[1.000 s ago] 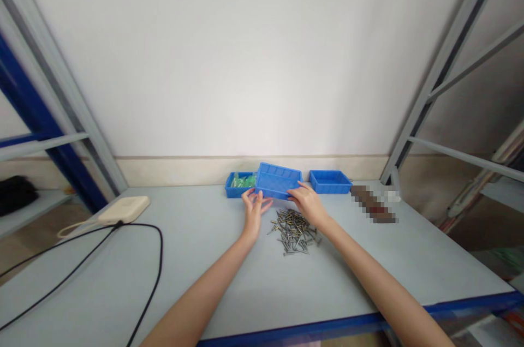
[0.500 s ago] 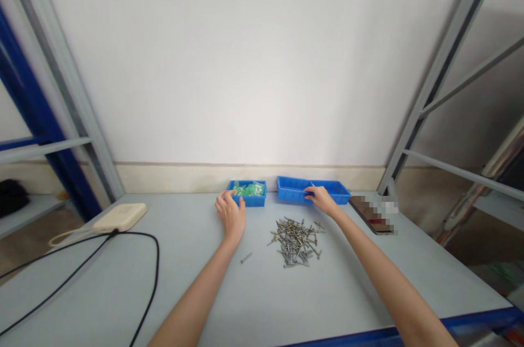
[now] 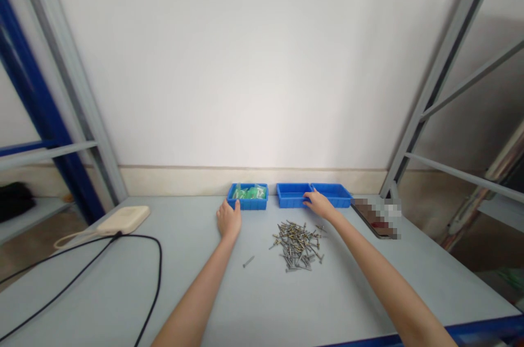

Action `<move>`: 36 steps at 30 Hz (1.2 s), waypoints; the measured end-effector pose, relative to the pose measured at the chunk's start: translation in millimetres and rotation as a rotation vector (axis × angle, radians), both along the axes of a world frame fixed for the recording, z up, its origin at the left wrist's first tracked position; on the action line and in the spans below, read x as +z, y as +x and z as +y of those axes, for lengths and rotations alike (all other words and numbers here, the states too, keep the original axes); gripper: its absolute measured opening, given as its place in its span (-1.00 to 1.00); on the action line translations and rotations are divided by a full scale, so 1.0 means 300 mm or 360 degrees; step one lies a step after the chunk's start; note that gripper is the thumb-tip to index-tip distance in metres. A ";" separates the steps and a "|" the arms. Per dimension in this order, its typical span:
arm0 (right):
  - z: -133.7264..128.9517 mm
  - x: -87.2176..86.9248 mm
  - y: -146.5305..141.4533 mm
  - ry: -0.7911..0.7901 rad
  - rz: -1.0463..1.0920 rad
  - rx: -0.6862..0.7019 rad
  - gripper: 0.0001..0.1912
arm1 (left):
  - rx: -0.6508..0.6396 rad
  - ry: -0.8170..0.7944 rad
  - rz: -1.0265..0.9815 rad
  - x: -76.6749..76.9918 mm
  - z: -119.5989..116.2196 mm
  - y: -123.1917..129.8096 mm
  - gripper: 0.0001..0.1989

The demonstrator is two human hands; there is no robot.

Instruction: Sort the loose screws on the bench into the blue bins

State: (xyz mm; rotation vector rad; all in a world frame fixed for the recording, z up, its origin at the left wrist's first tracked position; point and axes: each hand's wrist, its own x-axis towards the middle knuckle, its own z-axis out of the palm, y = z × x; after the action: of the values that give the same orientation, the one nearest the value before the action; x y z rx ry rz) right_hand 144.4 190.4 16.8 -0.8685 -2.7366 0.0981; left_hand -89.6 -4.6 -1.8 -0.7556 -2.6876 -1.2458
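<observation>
Counter point(image 3: 262, 309): grey top, carrying everything below.
Screw pile point(image 3: 298, 246): loose heap, silver and brassy, mid-counter.
Loose screw point(image 3: 248, 261): well apart from the pile, to its left.
Left hand point(image 3: 229, 220): half open; thumb at front of left box point(image 3: 250, 204), fingers curled by its left end. Cannot tell whether it grips.
Right hand point(image 3: 320, 205): partly closed, fingers bent over front right corner of middle box point(image 3: 290, 203).
Left box: blue, green packets point(image 3: 249, 192) inside.
Middle box: blue, flat on the counter.
Right box point(image 3: 338, 201): blue, just beside the middle one.
Wall point(image 3: 262, 63): white, behind all three.
</observation>
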 end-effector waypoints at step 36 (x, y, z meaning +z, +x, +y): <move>-0.285 -0.022 -0.191 0.0159 -0.0017 -0.0534 -0.66 | 0.0057 0.0396 -0.0266 -0.030 -0.014 -0.016 -0.70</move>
State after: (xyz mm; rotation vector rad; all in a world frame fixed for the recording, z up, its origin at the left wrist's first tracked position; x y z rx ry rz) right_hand 87.0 104.9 10.2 -1.2836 -2.5371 -0.1076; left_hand -94.3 -8.8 -10.8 -0.5924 -2.5839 -1.6614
